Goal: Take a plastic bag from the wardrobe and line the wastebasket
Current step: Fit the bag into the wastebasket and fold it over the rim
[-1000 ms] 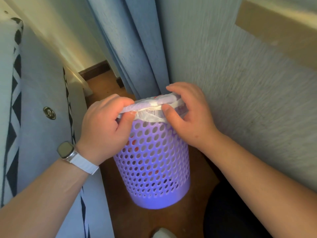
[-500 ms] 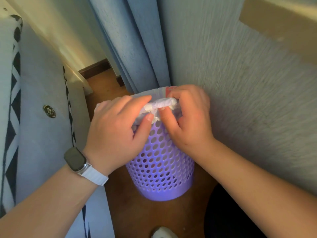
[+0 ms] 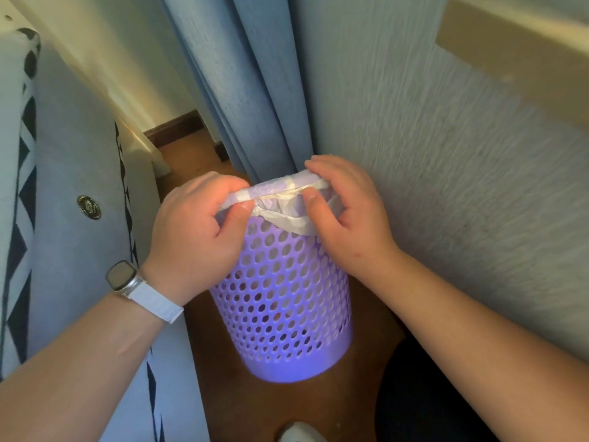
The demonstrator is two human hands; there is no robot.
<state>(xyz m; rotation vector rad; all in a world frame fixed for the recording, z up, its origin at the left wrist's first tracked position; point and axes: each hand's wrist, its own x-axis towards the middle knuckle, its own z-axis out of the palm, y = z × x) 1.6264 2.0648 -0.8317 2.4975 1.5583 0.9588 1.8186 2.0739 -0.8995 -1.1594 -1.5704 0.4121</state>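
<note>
A purple perforated wastebasket (image 3: 283,314) stands upright on the brown floor in a narrow gap. A thin white plastic bag (image 3: 287,212) is folded over its rim and hangs a little down the outside. My left hand (image 3: 194,237), with a white watch on the wrist, grips the bag at the rim's left side. At the rim's right side my right hand (image 3: 347,218) pinches the bag, thumb on the front and fingers over the top. The basket's inside is hidden.
A grey sofa side (image 3: 79,186) with black-and-white trim stands close on the left. Blue curtains (image 3: 255,84) hang right behind the basket and a textured wall (image 3: 446,170) runs along the right. A white shoe tip (image 3: 299,433) shows at the bottom.
My hands have spread apart along the rim from the middle to its left and right sides, still gripping the bag. The view shifted slightly.
</note>
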